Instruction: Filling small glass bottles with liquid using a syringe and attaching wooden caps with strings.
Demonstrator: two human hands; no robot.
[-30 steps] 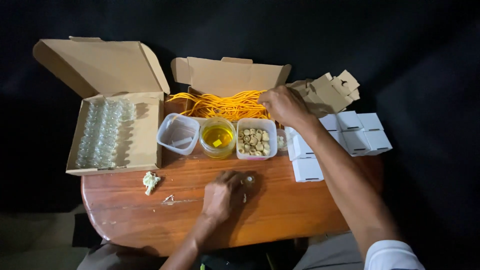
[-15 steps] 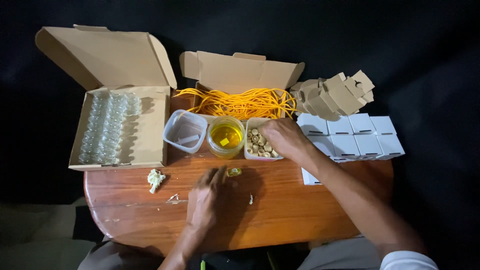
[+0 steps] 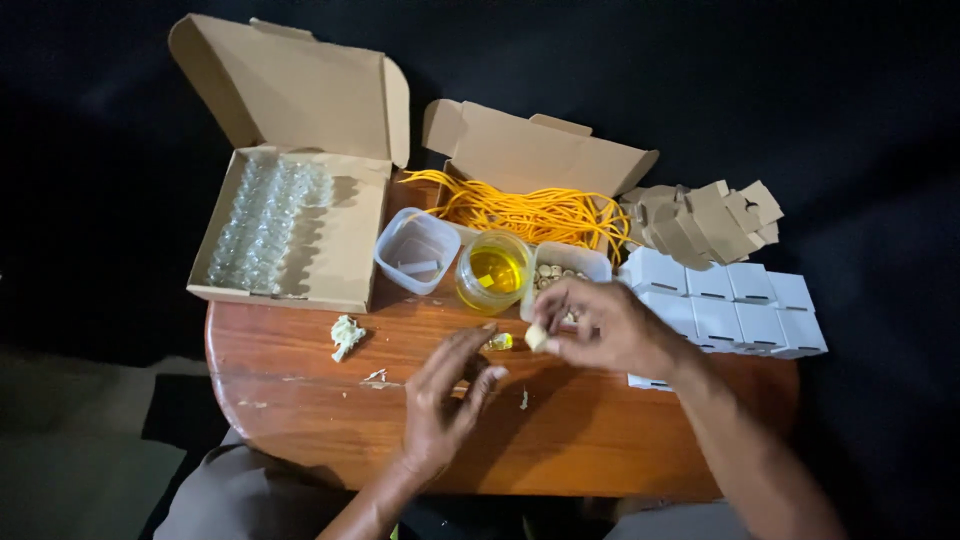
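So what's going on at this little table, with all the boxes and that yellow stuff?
A person sits at a round wooden table, working with both hands. The right hand pinches a small pale cork in its fingertips, just in front of a tub of corks. The left hand holds a tiny glass bottle with yellow in it. Behind stand a cup of yellow liquid, an open box of empty bottles, orange cords and small white boxes.
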